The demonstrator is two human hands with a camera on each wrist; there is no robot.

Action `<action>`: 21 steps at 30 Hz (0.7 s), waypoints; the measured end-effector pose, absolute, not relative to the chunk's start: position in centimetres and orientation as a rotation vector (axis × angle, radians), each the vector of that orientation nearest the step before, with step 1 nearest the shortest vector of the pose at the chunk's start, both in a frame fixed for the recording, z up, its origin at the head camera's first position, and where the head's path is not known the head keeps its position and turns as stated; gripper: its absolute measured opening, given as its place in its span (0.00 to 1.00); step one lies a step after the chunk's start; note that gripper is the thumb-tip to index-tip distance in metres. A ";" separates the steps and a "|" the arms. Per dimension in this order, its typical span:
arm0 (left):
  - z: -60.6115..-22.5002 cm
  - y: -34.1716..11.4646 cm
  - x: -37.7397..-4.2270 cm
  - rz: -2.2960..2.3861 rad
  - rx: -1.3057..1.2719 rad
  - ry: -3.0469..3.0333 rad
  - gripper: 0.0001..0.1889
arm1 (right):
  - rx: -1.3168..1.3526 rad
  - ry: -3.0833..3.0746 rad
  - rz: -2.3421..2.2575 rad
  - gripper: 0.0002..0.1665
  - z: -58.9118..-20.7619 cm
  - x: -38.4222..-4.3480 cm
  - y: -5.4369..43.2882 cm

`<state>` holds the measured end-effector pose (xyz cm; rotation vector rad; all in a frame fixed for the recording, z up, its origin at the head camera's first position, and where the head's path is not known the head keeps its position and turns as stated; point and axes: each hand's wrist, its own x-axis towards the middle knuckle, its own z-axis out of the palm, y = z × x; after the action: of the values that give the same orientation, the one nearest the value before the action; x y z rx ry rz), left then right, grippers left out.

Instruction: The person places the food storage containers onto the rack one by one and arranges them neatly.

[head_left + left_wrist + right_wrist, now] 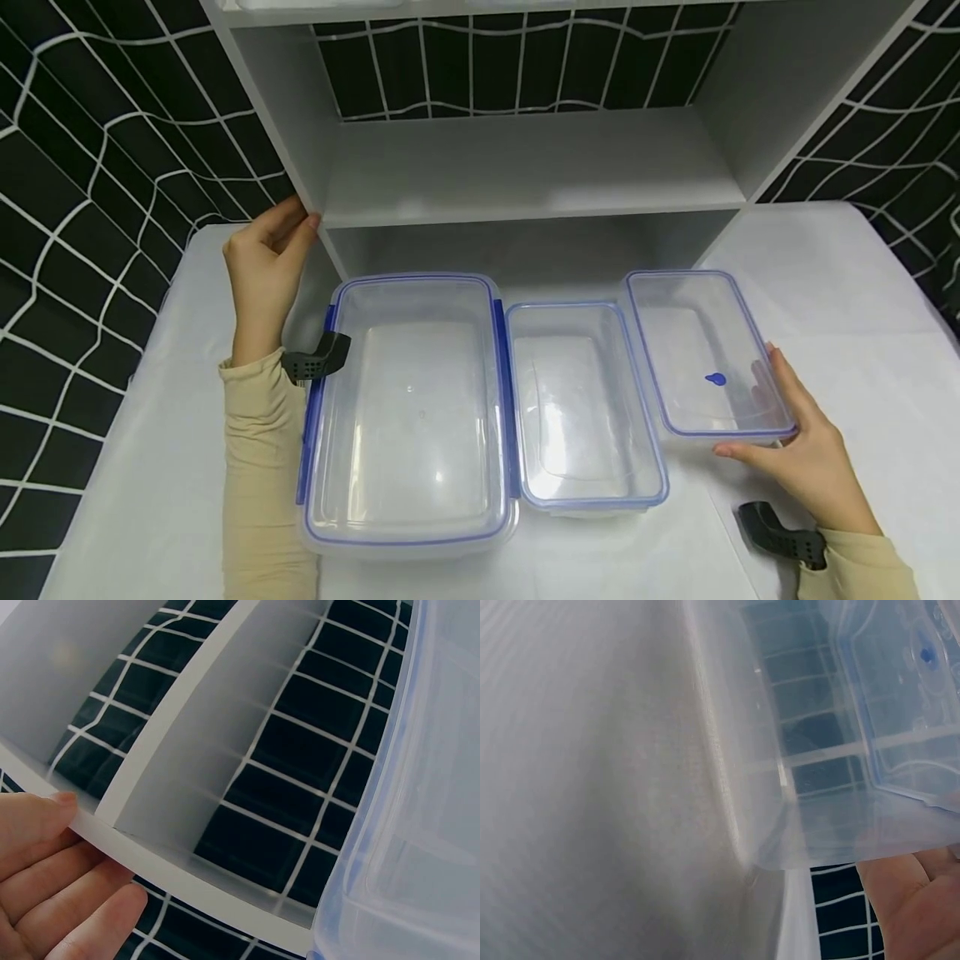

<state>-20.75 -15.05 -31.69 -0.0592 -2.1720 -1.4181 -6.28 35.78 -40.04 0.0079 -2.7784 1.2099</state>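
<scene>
At the grey-white shelf unit, my left hand [266, 262] pinches the front edge of the left side panel [180, 874], thumb on one side and fingers on the other. My right hand [817, 450] grips the near right corner of a small clear food container [675, 333]. That container has a blue-edged top with a blue plug, and sits tilted; fingers show through its plastic. Left of it lies a medium clear container [577, 400] with a blue rim. A large clear container [412, 417] with blue side clips stands beside that, near my left forearm.
An open shelf compartment [525, 167] faces me, with another below it behind the containers. White cloth [600, 558] covers the table. Dark wall covering with a white grid [75, 250] hangs at both sides. A black wrist strap [780, 533] sits at each wrist.
</scene>
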 end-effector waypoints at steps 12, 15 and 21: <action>-31.6 -14.9 -20.9 -1.416 -0.071 -2.174 0.14 | 0.021 -2.779 1.244 0.73 -39.8 -6.4 36.0; -31.7 -14.8 -21.0 -1.414 -0.076 -2.184 0.14 | 0.016 -2.774 1.244 0.73 -39.9 -6.4 36.0; -31.8 -14.9 -21.0 -1.414 -0.082 -2.172 0.14 | 0.028 -2.771 1.229 0.73 -40.0 -6.5 35.9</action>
<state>-21.04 -14.89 -31.78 -0.0821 -2.1720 -1.4143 -6.47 35.92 -39.96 0.0275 -2.7712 1.2285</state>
